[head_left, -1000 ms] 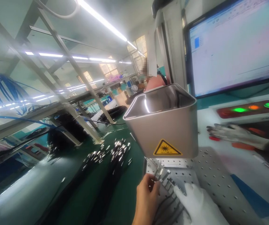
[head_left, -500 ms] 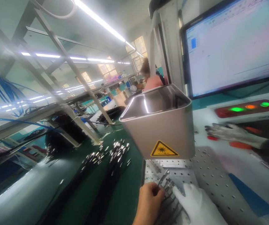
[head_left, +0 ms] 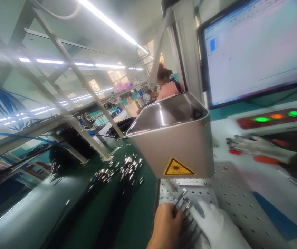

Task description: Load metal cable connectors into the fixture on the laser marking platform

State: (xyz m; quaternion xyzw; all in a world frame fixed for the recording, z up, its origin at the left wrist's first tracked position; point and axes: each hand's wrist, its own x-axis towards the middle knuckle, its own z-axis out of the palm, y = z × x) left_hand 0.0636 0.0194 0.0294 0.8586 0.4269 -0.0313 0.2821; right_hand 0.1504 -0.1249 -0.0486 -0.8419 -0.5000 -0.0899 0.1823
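Note:
My bare left hand is closed, thumb and fingertips pinched at the left side of a slotted metal fixture. A thin cable with a metal connector points up and away from those fingertips; the grip itself is partly hidden. My right hand, in a white glove, lies against the fixture's right side with its fingers stretched out and apart. Small metal ends show between the two hands. Right above them hangs a metal housing with a yellow laser warning triangle.
Bundles of black cables with metal ends lie on the green tabletop to the left. A perforated metal plate extends rightward. Farther right are another glove, lit buttons and a monitor. A person sits beyond.
The view has shifted slightly, so the housing appears a little farther left. Both hands keep nearly the same place at the fixture.

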